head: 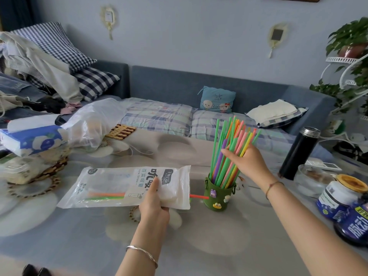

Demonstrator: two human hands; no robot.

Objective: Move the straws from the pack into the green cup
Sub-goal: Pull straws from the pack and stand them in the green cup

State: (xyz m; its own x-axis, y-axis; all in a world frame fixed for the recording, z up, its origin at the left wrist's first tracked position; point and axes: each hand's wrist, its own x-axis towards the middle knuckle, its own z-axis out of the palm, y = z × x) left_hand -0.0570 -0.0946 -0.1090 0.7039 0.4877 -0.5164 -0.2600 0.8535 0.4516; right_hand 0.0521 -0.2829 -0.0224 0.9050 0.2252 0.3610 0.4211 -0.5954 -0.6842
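Note:
A clear plastic straw pack [111, 186] with printed lettering lies flat on the table, its open end pointing right. My left hand [154, 204] grips that open end. Two or three straws [105, 196], orange and green, remain inside, and an orange one sticks out of the opening toward the green cup [218, 196]. The cup stands upright, decorated with small figures, and holds a bundle of coloured straws [231, 148] leaning up and to the right. My right hand [248, 160] is wrapped round the bundle about halfway up.
A black flask [298, 152], a glass bowl [310, 180] and jars [342, 198] stand at the right. A tissue pack [31, 139], a plastic bag [93, 124] and a woven basket [35, 168] sit at the left. A sofa lies beyond the table.

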